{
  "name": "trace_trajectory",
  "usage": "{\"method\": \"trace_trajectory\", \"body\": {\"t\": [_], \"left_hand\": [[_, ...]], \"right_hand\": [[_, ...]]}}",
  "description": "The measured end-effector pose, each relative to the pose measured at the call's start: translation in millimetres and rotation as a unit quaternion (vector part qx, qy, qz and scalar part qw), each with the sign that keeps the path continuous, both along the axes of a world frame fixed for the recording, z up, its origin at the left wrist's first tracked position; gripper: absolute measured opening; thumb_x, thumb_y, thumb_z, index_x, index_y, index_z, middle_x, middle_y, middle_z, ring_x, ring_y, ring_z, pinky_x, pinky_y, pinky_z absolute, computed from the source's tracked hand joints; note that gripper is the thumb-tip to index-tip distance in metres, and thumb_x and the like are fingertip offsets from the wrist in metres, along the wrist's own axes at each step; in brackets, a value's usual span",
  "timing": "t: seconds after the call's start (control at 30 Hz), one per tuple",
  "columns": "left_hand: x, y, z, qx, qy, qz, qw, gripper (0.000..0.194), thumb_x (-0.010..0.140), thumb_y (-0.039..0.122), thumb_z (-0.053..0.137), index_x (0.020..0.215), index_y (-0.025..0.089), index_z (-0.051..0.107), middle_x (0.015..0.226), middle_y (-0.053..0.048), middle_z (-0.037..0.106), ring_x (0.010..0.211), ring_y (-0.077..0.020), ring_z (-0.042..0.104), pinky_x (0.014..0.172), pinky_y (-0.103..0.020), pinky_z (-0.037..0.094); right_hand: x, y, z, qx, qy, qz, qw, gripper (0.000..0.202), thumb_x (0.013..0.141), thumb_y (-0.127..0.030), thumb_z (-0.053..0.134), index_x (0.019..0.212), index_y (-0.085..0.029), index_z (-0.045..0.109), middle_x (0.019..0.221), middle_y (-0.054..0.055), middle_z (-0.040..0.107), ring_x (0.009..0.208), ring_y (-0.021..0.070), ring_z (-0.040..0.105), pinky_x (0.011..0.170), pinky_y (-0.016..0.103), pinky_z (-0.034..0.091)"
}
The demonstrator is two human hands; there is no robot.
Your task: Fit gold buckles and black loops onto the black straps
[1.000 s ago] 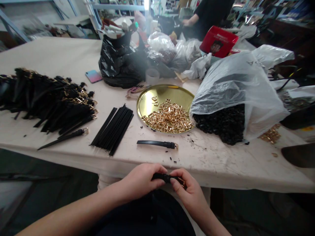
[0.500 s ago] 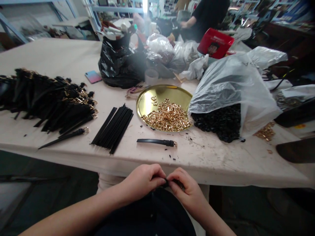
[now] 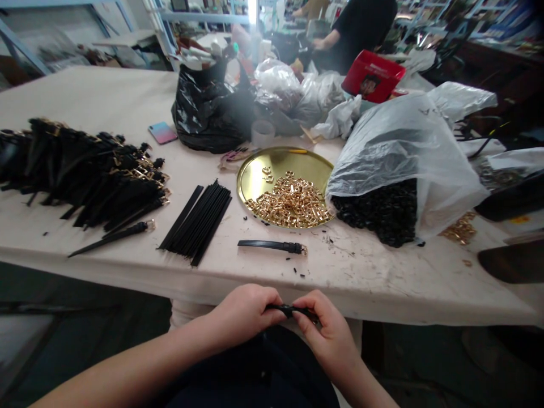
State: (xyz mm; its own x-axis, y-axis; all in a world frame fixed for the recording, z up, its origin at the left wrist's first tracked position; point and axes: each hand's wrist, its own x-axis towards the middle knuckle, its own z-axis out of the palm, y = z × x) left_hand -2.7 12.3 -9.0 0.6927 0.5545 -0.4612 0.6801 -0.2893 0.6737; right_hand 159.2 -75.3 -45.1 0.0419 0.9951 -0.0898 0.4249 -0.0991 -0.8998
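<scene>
Close to my body, below the table's front edge, a short black strap (image 3: 285, 309) stretches between my two hands. My left hand (image 3: 250, 310) pinches its left part between thumb and fingers. The thumb and fingertips of my right hand (image 3: 321, 318) are closed on its right part, and a small glint of metal shows under those fingers. Most of the strap is covered by my fingers. On the table just beyond lies another black strap with a gold buckle (image 3: 272, 246). To its left is a bundle of flat black strips (image 3: 198, 224).
A round gold tray (image 3: 250, 175) bears a heap of gold buckles (image 3: 293, 201). Right of it, a clear plastic bag (image 3: 382, 141) spills small black loops (image 3: 378, 209). Buckled straps (image 3: 85, 175) are piled at left, near a phone (image 3: 162, 132). A person (image 3: 361, 31) stands behind the bags.
My left hand's grip has shifted slightly left along the strap, so more of the black piece shows between my hands. The things on the table stay in place.
</scene>
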Motion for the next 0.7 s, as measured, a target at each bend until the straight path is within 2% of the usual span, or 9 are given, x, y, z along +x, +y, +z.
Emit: {"method": "trace_trajectory", "body": {"t": [0.17, 0.37, 0.57, 0.7], "left_hand": [[0, -1, -2.9, 0.018, 0.023, -0.004, 1.0, 0.021, 0.078, 0.034, 0.053, 0.084, 0.019, 0.065, 0.077, -0.002, 0.067, 0.071, -0.0173, 0.059, 0.059, -0.022, 0.037], [-2, 0, -0.4, 0.022, -0.019, -0.03, 0.999, 0.022, 0.081, 0.032, 0.05, 0.094, 0.022, 0.064, 0.089, -0.001, 0.068, 0.081, -0.0178, 0.061, 0.067, -0.023, 0.041], [7, -12, -1.3, 0.093, 0.018, -0.027, 0.995, 0.019, 0.082, 0.026, 0.048, 0.086, 0.017, 0.065, 0.082, -0.005, 0.067, 0.077, -0.0197, 0.06, 0.066, -0.025, 0.041], [10, -16, 2.7, 0.089, -0.002, -0.045, 0.995, 0.018, 0.08, 0.025, 0.049, 0.085, 0.017, 0.064, 0.08, -0.004, 0.067, 0.075, -0.0189, 0.06, 0.063, -0.024, 0.04]], "right_hand": [[-2, 0, -4.8, 0.047, 0.007, 0.014, 0.999, 0.006, 0.08, -0.016, 0.049, 0.08, -0.02, 0.054, 0.074, 0.001, 0.052, 0.067, 0.0139, 0.052, 0.059, 0.024, 0.042], [0, -5, -5.8, 0.07, 0.0, 0.005, 0.998, 0.008, 0.082, -0.017, 0.05, 0.086, -0.022, 0.055, 0.077, 0.0, 0.054, 0.069, 0.0135, 0.054, 0.06, 0.023, 0.043], [0, -11, -3.4, 0.109, -0.03, 0.021, 0.993, 0.01, 0.081, -0.015, 0.05, 0.086, -0.022, 0.056, 0.073, 0.0, 0.053, 0.066, 0.0134, 0.053, 0.057, 0.023, 0.043], [1, -15, -4.8, 0.101, -0.007, 0.003, 0.995, 0.008, 0.081, -0.02, 0.05, 0.086, -0.022, 0.057, 0.074, 0.001, 0.055, 0.067, 0.0141, 0.055, 0.059, 0.024, 0.044]]}}
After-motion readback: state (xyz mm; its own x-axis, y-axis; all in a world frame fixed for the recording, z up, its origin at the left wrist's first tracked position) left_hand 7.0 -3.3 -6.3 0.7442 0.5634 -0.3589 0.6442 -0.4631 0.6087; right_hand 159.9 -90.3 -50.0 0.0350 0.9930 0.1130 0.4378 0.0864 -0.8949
